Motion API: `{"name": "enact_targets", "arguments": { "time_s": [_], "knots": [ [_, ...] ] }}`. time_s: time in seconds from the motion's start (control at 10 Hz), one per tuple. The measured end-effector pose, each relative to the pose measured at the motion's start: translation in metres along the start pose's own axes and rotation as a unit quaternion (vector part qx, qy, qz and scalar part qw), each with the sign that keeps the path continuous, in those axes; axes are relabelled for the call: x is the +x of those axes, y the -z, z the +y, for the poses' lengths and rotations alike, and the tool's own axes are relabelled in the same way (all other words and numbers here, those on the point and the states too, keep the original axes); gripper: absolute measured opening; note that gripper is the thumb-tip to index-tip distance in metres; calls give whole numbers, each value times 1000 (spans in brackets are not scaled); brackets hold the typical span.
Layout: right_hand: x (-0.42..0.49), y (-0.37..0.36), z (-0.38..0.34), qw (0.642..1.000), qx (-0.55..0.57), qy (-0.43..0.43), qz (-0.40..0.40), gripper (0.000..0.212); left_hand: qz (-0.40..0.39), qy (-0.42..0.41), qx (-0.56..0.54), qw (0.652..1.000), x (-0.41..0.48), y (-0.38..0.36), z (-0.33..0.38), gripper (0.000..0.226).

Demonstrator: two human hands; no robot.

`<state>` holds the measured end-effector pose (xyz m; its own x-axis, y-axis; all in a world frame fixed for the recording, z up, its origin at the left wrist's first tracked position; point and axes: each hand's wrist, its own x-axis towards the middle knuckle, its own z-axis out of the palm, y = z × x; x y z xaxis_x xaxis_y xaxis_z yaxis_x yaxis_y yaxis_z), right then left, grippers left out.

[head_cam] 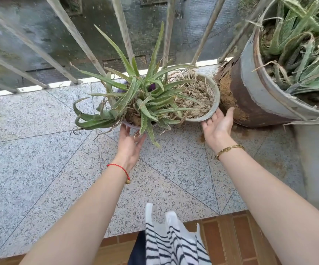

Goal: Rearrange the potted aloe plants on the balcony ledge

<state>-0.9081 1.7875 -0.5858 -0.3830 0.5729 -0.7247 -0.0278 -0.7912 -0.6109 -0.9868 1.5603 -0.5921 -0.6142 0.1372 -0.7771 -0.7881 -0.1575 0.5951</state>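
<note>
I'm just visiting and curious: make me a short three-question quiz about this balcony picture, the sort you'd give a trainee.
1. True or false: the right hand is closed tightly around the grey pot of dry soil.
2. Which wrist wears the red string bracelet? A) left B) right C) neither
3. Fill in: the rusty, crumbling side of the large metal planter stands on the ______ side of the grey pot, as the person sees it.

Key
1. False: its open palm sits at the pot's near rim, fingers spread.
2. A: the left hand reaches under the small aloe pot.
3. Right.
</note>
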Motion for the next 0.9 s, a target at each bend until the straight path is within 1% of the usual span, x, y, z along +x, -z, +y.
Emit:
{"name": "enact_targets", "arguments": {
  "time_s": [0.1,0.2,0.3,0.4,0.5,0.6,0.7,0.8,0.9],
  "knots": [
    [0,2,0,1000,-17,-4,3,75,1,-2,15,1000,1,1,-1,78],
    [-1,5,0,999,-45,-9,20,74,-2,-3,29,1000,1,0,-2,75],
    [-9,4,3,995,-86,-18,42,68,8,19,16,1000,1,-1,-2,71],
    [-21,2,7,985,-156,-48,59,61,16,49,59,997,-9,0,-3,78],
    [-34,0,7,965,-232,-88,87,56,14,73,116,990,-26,5,-7,75],
    [-47,-3,3,942,-308,-96,97,42,2,64,144,987,-43,12,-8,63],
    [-71,-7,-3,926,-360,-95,67,44,-9,53,157,986,-61,12,-1,53],
    [-93,-9,-8,917,-386,-93,40,44,-23,34,171,984,-83,13,9,48],
    [-115,-14,-14,917,-389,-83,22,42,-15,4,182,983,-108,13,25,44]
  ]
}}
